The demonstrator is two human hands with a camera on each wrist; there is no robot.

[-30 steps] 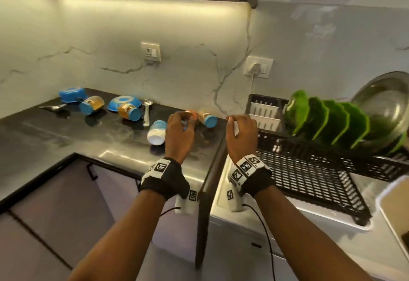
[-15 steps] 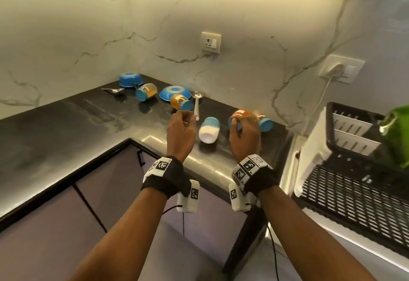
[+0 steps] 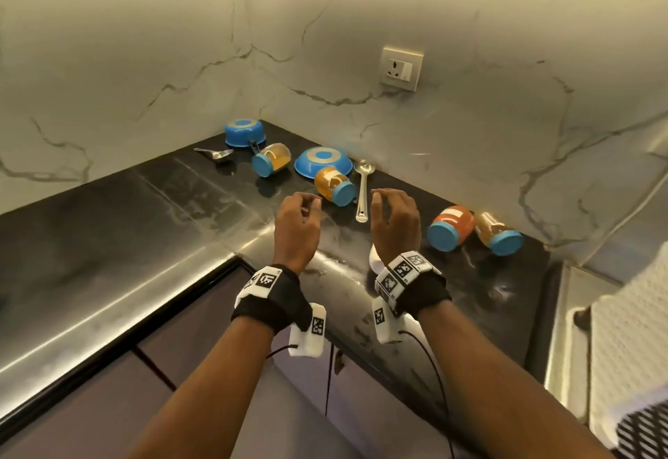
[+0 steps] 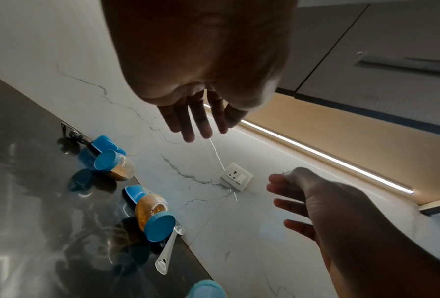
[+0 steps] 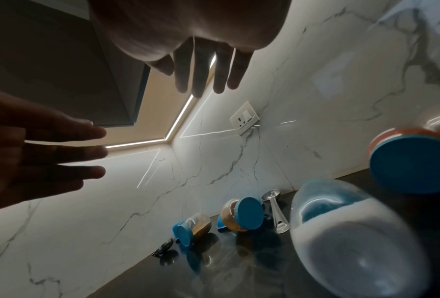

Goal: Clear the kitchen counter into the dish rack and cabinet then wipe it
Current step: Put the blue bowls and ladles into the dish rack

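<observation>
Both hands, left [image 3: 297, 222] and right [image 3: 394, 219], hover with empty, loosely spread grip over the surface; jars [image 3: 334, 185] lie tipped near its back edge (likely light, slick, rollable), best grasped round the body.

Jars [image 3: 334, 185], spoon [image 3: 362, 191] crowd the backsplash — counter [image 3: 151, 227] (left stretch) seemingly open.

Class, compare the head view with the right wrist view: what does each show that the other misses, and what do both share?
Only the head view shows the two upturned blue bowls, the small spoon and both wristbands. Only the right wrist view shows the white-filled jar whole, and the light strip under the cabinet. Both show both empty hands, the long spoon, the wall socket and jars lying on the counter.
</observation>
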